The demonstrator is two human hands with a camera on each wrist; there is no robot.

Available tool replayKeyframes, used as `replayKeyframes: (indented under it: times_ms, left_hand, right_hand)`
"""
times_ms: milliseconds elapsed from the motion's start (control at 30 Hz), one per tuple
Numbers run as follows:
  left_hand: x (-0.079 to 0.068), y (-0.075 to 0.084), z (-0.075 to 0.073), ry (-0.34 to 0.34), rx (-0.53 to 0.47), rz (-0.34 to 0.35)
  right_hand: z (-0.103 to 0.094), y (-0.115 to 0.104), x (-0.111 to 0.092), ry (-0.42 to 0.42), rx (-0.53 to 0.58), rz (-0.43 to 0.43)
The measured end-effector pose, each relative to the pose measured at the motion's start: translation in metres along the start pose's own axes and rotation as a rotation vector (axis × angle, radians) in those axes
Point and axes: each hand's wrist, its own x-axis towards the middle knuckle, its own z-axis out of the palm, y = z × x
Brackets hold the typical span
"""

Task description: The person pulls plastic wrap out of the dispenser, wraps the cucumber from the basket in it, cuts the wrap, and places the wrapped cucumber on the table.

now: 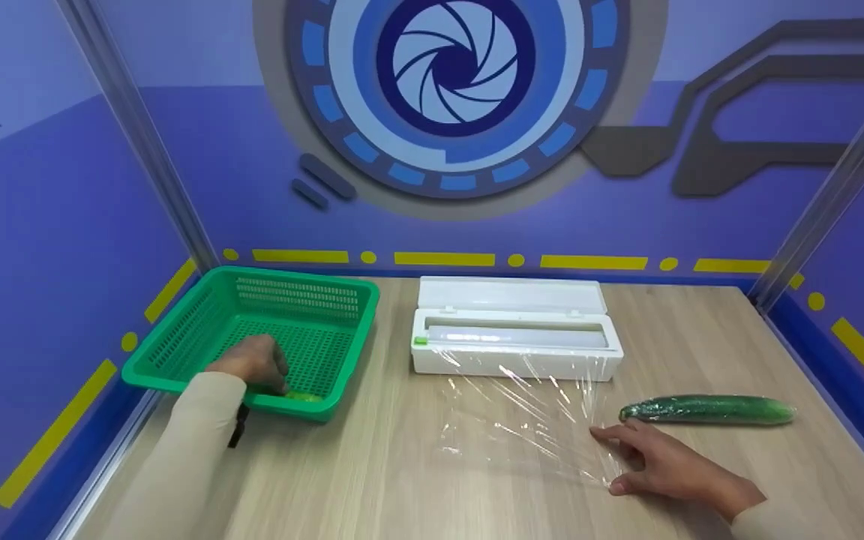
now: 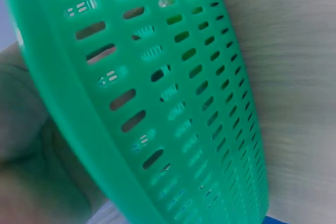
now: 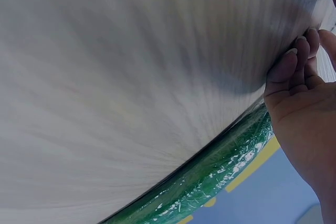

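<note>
My left hand reaches over the near wall into a green plastic basket, fingers pointing down beside a yellow-green vegetable, only partly visible; its fingertips are hidden. Clear plastic wrap stretches toward me over the table from a roll in a white dispenser box. At the wrap's right edge, my right hand touches it, thumb and index finger spread apart. Just beyond that hand lies a cucumber, with shiny film around it, also seen in the right wrist view.
The dispenser's white lid stands raised at the back. A wooden tabletop carries everything, with a blue printed panel behind and side panels at left and right.
</note>
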Motion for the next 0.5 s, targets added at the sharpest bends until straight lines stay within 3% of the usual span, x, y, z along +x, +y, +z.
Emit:
replayKeyframes:
  times_ms: [300, 500]
  left_hand:
    - [-0.0019, -0.0012, -0.0031, -0.101, 0.019, -0.030]
    - [0.0020, -0.0057, 0.0012, -0.111, 0.042, -0.035]
  right_hand:
    - [0.0005, -0.0005, 0.0004, -0.007, 0.010, 0.010]
    - [-0.0006, -0.0009, 0.0017, -0.028, -0.003, 0.046]
